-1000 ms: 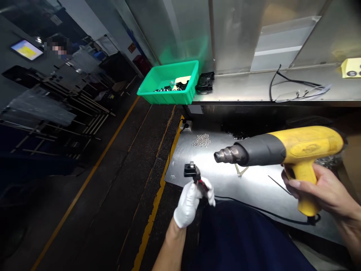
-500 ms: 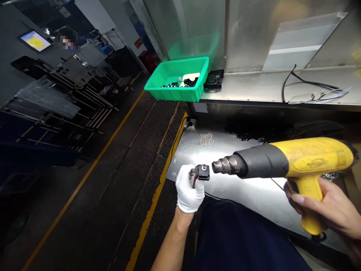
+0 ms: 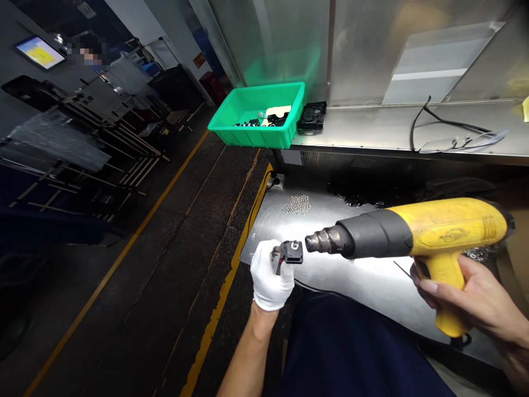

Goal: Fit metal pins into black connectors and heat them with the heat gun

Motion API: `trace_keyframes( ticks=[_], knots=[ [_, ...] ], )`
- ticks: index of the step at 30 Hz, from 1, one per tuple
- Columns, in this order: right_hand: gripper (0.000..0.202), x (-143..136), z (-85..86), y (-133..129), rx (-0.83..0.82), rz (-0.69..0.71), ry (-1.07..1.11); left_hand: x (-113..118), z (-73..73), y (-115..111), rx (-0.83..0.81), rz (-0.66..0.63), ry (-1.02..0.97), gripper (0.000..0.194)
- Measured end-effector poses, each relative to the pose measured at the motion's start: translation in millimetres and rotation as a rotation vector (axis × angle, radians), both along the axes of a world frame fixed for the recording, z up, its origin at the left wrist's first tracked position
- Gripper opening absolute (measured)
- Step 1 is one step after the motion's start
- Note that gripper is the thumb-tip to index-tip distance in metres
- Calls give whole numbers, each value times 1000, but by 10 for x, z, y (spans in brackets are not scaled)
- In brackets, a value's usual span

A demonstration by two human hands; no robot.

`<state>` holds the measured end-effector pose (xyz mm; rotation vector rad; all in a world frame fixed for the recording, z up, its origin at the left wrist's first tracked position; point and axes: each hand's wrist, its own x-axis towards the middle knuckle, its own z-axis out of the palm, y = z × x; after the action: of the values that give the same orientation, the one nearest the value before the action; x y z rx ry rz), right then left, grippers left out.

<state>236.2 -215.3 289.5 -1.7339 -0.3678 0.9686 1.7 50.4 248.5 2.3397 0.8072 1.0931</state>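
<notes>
My left hand (image 3: 270, 281), in a white glove, is closed around a small black plastic part (image 3: 294, 253). A shiny metal ring or nut (image 3: 295, 244) sits on the part's top face. Bare and wrapped round the handle, my right hand (image 3: 479, 292) grips a yellow heat gun (image 3: 454, 226) with a black collar. The gun's stepped metal nozzle (image 3: 328, 241) points left at the black part, a small gap away from it. Beyond my left hand, a patch of many small metal pieces (image 3: 298, 204) lies on the metal worktop (image 3: 264, 220).
On the shelf above stands a green bin (image 3: 252, 137) with black parts inside. Beside it is a black part stack (image 3: 313, 117); safety glasses (image 3: 454, 132) lie further right. Dark pieces (image 3: 351, 199) lie at the worktop's back. A power socket (image 3: 276, 181) sits at its left corner. A person (image 3: 88, 55) is far left.
Both hands, with the black part and the heat gun, appear slightly further left. The view has shifted a little; the gap between nozzle and part looks about the same.
</notes>
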Motion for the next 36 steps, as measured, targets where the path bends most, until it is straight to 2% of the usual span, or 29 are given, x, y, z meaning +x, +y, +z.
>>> trace_keyframes(
  ticks=[7,15,21,30,36],
  knots=[
    [36,118,-142,-69,24,63,-2,8,12,-2,6,-6,5,25],
    [37,69,-55,-40,17,14,8,20,21,-11,14,-17,-9,24],
    [39,149,-171,-120,22,71,8,20,23,-13,11,-17,-6,24],
    [36,198,-221,-177,-8,118,-19,7,4,-10,19,1,13,26],
    [42,249,-262,-283,-63,80,-101,0,14,-3,15,-10,9,24]
  ],
)
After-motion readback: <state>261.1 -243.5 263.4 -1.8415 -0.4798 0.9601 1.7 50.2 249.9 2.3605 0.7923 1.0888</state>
